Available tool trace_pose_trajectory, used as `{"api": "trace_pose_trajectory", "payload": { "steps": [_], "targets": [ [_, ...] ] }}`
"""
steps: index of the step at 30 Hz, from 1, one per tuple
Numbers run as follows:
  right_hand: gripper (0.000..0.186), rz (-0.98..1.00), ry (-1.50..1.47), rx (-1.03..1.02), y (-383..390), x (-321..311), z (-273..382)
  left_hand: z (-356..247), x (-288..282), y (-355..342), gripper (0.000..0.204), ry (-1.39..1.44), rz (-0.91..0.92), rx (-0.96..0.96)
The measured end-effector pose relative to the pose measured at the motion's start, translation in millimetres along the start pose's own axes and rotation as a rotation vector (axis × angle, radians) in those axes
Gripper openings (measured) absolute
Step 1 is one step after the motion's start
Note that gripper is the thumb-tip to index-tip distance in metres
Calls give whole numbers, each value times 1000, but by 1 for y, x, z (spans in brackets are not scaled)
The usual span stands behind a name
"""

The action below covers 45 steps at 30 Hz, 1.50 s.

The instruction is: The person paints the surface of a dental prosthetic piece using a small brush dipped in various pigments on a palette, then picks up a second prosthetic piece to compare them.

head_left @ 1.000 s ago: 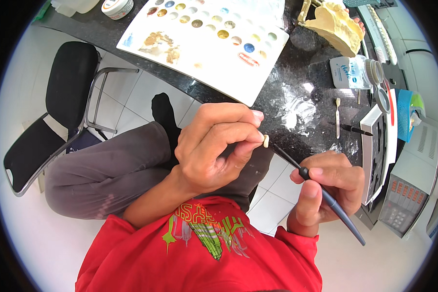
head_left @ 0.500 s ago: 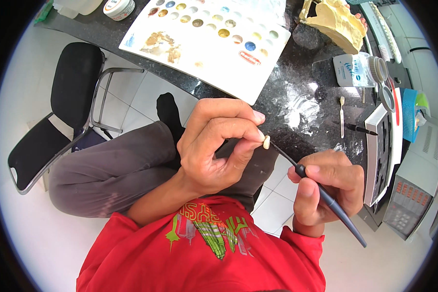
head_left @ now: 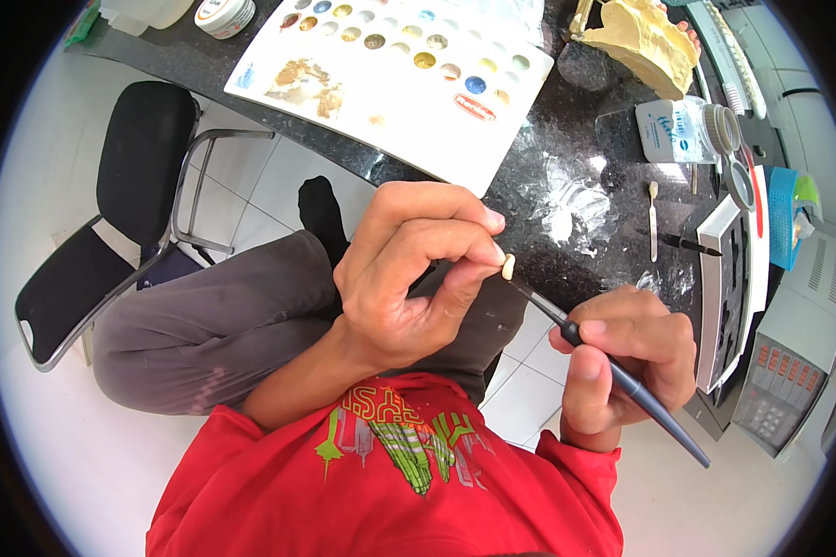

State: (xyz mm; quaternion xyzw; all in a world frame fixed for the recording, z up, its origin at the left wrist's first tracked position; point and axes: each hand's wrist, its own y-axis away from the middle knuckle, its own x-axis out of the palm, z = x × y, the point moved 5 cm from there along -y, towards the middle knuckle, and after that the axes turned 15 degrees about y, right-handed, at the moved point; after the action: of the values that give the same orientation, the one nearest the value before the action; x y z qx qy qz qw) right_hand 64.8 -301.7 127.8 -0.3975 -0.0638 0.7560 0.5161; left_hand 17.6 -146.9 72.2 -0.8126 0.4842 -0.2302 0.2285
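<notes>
Since the earlier frame, the brush (head_left: 627,382) has shifted slightly: its tip now sits lower against the small tooth-shaped piece (head_left: 508,267), and the end of its handle lies a little farther right. Left hand (head_left: 390,288): thumb and forefinger are pinched narrow on the piece, which is held up in front of the near edge of the dark bench (head_left: 529,223). Right hand (head_left: 641,339): fingers closed about the brush in a pen grip. Tip and lower end of the piece are very near each other (actual contact cannot be confirmed at this scale). White palette (head_left: 427,139) lies on the bench beyond the left hand, its wells holding various colours.

Assessment: the step in hand appears to be fine brushwork on the piece. Good practice would be to hold the pinch steady, brace the two hands together, load the bristles sparingly, and turn the piece rather than stretch the brush around it.
</notes>
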Motion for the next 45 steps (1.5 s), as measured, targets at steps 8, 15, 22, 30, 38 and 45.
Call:
{"api": "trace_pose_trajectory", "payload": {
  "steps": [8, 15, 22, 30, 38, 45],
  "targets": [
    [17, -44, -33, -16, -3, -2, -3, -2, -1, -7, 8, -10, 69, -2],
    [17, -23, -50, -12, -4, -1, -2, -1, -2, -6, 9, 8, 64, -6],
    [17, 4, -69, -31, -5, -1, -1, -2, -2, -6, 9, 3, 67, -27],
    [16, -10, -50, -9, -4, -1, -1, -1, -2, -6, 10, 0, 62, -18],
    [19, 17, 58, -9, -4, 2, 2, -2, -2, -5, 9, 0, 58, -15],
    [19, 26, 59, -26, -4, 2, 1, 0, -1, -4, 9, 11, 43, 0]
  ]
}}
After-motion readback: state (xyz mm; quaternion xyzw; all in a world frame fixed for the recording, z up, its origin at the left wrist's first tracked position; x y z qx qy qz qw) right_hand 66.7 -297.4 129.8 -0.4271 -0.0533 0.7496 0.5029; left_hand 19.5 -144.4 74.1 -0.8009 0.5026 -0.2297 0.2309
